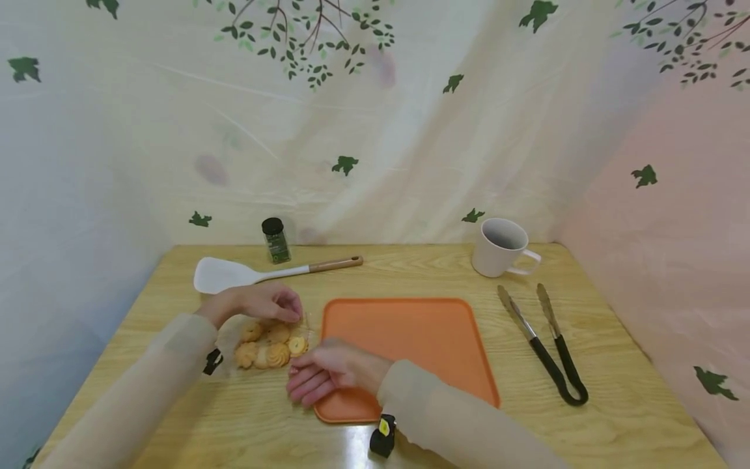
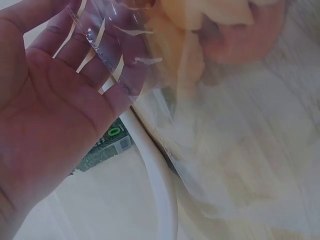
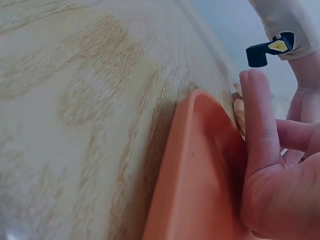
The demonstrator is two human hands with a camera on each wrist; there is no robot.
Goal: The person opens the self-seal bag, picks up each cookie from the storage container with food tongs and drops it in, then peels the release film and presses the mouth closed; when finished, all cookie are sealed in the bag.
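Note:
A clear plastic bag of cookies (image 1: 278, 354) lies on the table left of the orange tray (image 1: 404, 345). My left hand (image 1: 266, 302) is at the bag's upper right corner, thumb and fingertips pinching its edge. In the left wrist view that clear edge runs across the fingers of the left hand (image 2: 65, 85). My right hand (image 1: 336, 371) reaches over the tray's left side and pinches the bag's lower right edge between thumb and index finger. The right wrist view shows the other fingers (image 3: 261, 120) of this hand above the tray rim; the pinch itself is mostly hidden there.
Behind the bag lies a white spatula (image 1: 225, 275) with a wooden handle, and a black-capped spice jar (image 1: 277, 241) stands beyond it. At the back right is a white mug (image 1: 495, 251). Black-handled tongs (image 1: 556, 365) lie spread right of the tray. Cloth (image 1: 375, 130) hangs behind the table.

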